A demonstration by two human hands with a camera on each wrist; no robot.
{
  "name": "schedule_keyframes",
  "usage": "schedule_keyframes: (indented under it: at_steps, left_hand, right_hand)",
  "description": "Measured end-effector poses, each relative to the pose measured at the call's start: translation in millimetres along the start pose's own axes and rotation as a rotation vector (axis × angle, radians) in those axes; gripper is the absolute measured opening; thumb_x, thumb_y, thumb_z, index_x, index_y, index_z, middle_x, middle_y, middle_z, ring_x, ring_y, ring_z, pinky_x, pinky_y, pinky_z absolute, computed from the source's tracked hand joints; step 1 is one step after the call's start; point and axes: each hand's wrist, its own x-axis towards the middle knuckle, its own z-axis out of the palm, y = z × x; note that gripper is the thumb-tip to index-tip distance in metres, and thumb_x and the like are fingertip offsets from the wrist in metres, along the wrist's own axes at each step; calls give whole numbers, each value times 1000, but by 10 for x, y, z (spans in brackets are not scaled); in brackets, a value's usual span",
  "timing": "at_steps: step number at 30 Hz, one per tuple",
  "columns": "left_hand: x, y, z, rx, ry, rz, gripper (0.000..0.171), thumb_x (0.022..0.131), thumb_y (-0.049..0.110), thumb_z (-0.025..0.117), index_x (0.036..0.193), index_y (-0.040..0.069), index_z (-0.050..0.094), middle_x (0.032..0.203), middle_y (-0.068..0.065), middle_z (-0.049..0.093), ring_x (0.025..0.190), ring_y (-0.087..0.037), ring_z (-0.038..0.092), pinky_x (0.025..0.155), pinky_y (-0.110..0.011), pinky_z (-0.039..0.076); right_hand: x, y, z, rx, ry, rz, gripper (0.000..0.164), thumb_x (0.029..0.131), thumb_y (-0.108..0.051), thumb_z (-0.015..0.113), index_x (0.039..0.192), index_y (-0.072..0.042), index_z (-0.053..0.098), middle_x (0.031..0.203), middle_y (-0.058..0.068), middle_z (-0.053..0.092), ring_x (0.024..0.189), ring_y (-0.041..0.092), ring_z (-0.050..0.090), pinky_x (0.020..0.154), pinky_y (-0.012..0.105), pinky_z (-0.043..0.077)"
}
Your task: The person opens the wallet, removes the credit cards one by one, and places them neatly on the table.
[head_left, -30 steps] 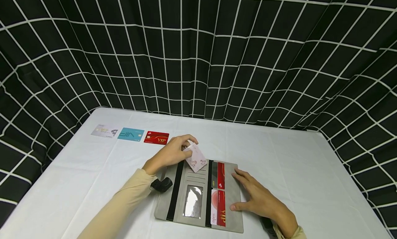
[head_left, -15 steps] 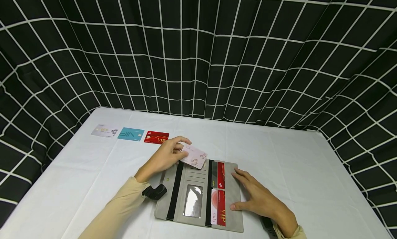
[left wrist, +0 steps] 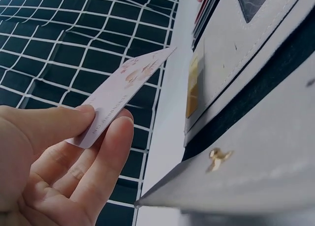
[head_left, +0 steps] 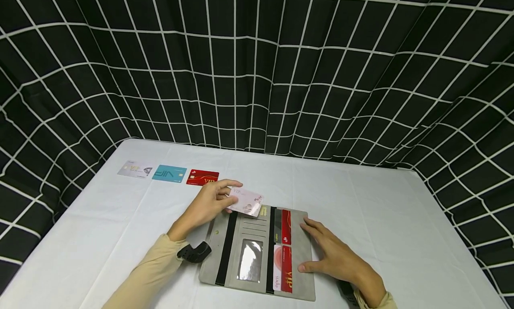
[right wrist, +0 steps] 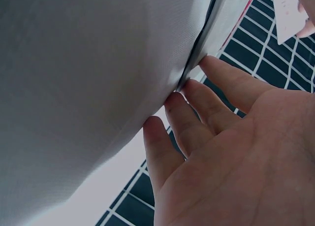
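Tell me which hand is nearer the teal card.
The left hand: it is to the right of the teal card and a little closer to the person. The right hand is much farther right, at the wallet's right edge.

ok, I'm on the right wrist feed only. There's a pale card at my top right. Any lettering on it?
Observer: Yes. In the head view, the pink card, pinched by the left hand, reads VIP.
Operator: Got it. The wallet is just a grey surface from here. Any cards in it?
Observer: Yes. The head view shows four on the side by the right hand: a dark card and a plain red card at the far end, a white-and-pink card and a red VIP card at the near end.
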Motion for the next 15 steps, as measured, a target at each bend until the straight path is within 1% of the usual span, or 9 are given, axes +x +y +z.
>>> schedule_keyframes:
  at_steps: [1, 7, 10, 12, 15]
  left_hand:
    - [-3, -2, -7, -1, 1, 2, 38, 90, 2, 67, 128, 2, 62, 99, -19, 75, 70, -23, 73, 57, -25, 51]
    - [-15, 3, -56, -20, 16, 16, 35, 90, 1, 67, 124, 2, 63, 98, -19, 74, 71, -20, 72, 64, -27, 55]
    - [-15, -6, -90, -34, 23, 27, 35, 89, 0, 67, 124, 0, 62, 95, -18, 74, 68, -18, 70, 65, -28, 55]
    - [-13, -6, -118, -50, 25, 27, 35, 90, -1, 67, 124, -1, 61, 94, -19, 74, 66, -18, 69, 65, -31, 57]
    - [-13, -16, -162, -59, 30, 21, 35, 90, -1, 66, 125, -3, 59, 96, -20, 72, 64, -18, 68, 64, -34, 57]
  right_hand:
    - [0, -1, 0, 2, 0, 1, 104, 67, -60, 83, 148, -8, 44, 157, 15, 35, 141, 43, 38, 105, 63, 40]
    - [-6, -2, -7, 6, 2, -5, 104, 67, -59, 84, 148, -7, 44, 157, 15, 35, 141, 43, 37, 105, 64, 39]
    - [-14, -1, -7, 7, 4, -12, 103, 67, -58, 84, 148, -7, 44, 157, 14, 35, 142, 43, 37, 105, 64, 39]
    - [-16, -2, -10, 6, 3, -14, 103, 68, -59, 83, 148, -8, 44, 157, 14, 35, 142, 42, 38, 105, 63, 39]
    - [-11, -6, -16, 7, -1, -8, 104, 67, -59, 83, 148, -8, 44, 157, 15, 35, 141, 43, 37, 105, 64, 39]
